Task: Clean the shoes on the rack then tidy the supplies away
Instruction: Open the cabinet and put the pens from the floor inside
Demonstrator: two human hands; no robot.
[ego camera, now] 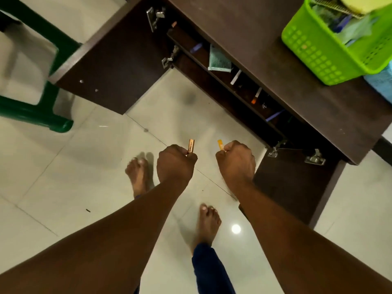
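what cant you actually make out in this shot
Head view only:
- Copper-coloured tube in the left hand: lower end hidden by the curled fingers.
- Orange piece in the right hand: mostly hidden in the fist, identity unclear.
- Green basket: cut off by the top and right edges, contents jumbled.
- Cabinet shelf items: small, shadowed.
- Shoes: none visible.

We see glossy pale floor tiles point(63, 177), a matt dark wood-look cabinet point(265, 28) and a shiny green plastic lattice basket point(318, 56).
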